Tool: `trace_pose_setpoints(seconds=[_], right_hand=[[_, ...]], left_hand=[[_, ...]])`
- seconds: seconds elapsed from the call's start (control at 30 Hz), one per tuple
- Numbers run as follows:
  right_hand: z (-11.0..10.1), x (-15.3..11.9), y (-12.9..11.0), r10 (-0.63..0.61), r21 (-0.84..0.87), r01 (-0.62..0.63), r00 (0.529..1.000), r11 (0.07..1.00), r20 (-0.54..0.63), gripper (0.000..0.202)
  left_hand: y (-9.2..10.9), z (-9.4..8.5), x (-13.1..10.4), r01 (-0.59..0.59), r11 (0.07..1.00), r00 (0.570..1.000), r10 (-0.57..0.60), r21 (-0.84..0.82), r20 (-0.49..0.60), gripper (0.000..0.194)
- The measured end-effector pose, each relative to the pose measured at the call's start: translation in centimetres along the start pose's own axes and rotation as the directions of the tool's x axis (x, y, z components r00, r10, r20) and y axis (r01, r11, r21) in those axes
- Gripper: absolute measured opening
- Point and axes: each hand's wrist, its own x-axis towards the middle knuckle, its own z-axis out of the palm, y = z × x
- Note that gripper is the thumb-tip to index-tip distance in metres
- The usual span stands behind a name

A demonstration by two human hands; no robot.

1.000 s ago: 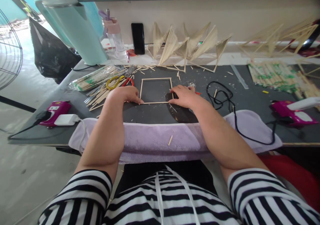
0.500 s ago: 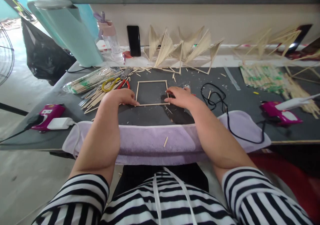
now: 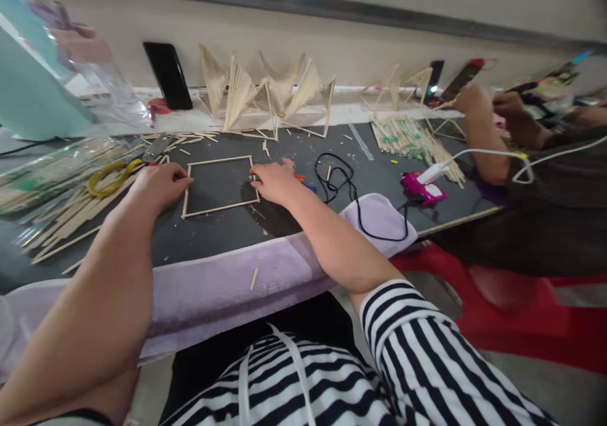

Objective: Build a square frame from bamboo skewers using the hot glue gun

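Note:
A rectangular frame of thin wooden sticks [image 3: 220, 210] lies flat on the dark tabletop between my hands. My left hand [image 3: 161, 189] has its fingers curled in a pinch at the upper part of the left side stick. On the opposite side, my right hand [image 3: 274, 183] closes thumb and fingers around the right side stick. Yellow-handled scissors [image 3: 107, 179] and loose wooden sticks [image 3: 71, 224] are just left of my left hand. Beyond my right hand, a small orange and blue item [image 3: 303, 182] is partly hidden.
Stick structures [image 3: 246, 97] stand along the wall beside a phone [image 3: 168, 75]. A black cord [image 3: 353, 189] loops toward a magenta power socket [image 3: 422, 189]. Bundled sticks [image 3: 408, 138] lie at right, near a co-worker's arm [image 3: 484, 135]. A lilac cloth [image 3: 208, 287] covers the front edge.
The view has swung to the right, bringing a co-worker into sight. My left hand has moved from the frame's near left corner up its left side. My right thumb has left the near right corner.

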Motion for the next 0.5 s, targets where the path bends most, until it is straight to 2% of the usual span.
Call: trace_pose_setpoints(seconds=[0.23,0.4,0.5], right_hand=[[0.47,0.21,0.08,-0.046,-0.066,0.049,0.998,0.997,0.045,0.026],[0.84,0.35,-0.01,-0.037,-0.081,0.043,0.997,0.996,0.069,0.026],[1.13,0.29,-0.05,-0.042,-0.061,0.045,0.998,0.997,0.05,0.026]], left_hand=[[0.68,0.62,0.78,0.102,0.994,0.99,-0.099,0.027,-0.103,0.044],[0.83,0.67,0.43,0.13,0.991,0.986,-0.133,-0.034,-0.1,0.043],[0.91,0.41,-0.06,0.104,0.99,0.988,-0.113,-0.09,-0.101,0.042]])
